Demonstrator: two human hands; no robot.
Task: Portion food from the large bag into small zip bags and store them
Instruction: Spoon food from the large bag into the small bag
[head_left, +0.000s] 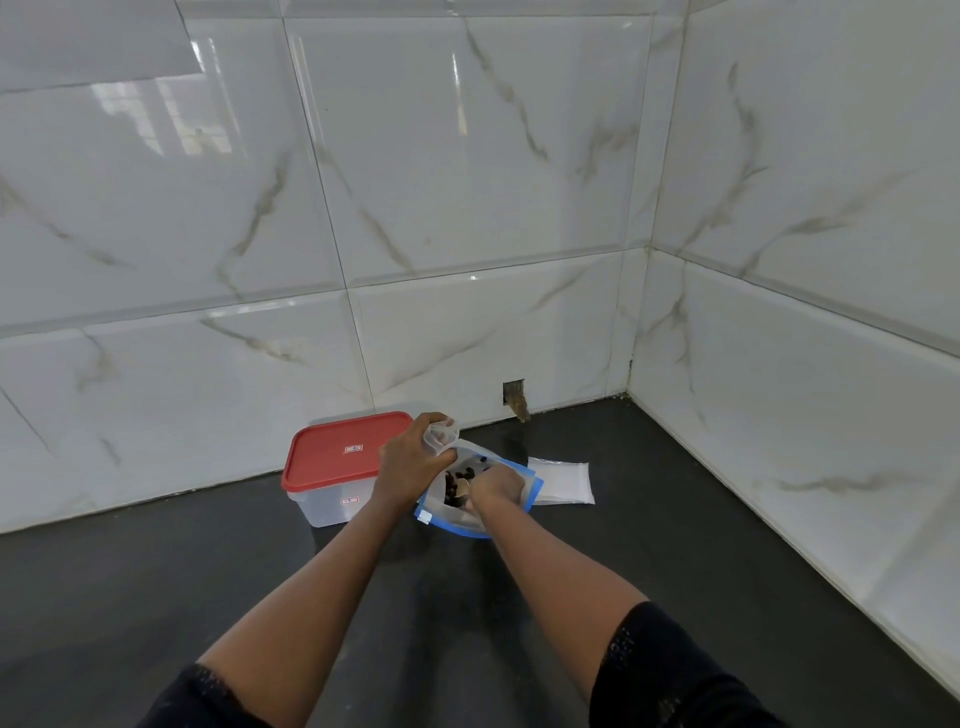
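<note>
The left hand (415, 457) clutches the bunched neck of the big bag (442, 434) above the zip bag (454, 526) on the counter (675, 545); the right hand (498, 486) reaches in, grip unclear. If the mouth goes slack, food (457, 480) could spill.

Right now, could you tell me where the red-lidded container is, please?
In the head view, the red-lidded container stands on the dark counter by the tiled wall, just left of the left hand.
</note>
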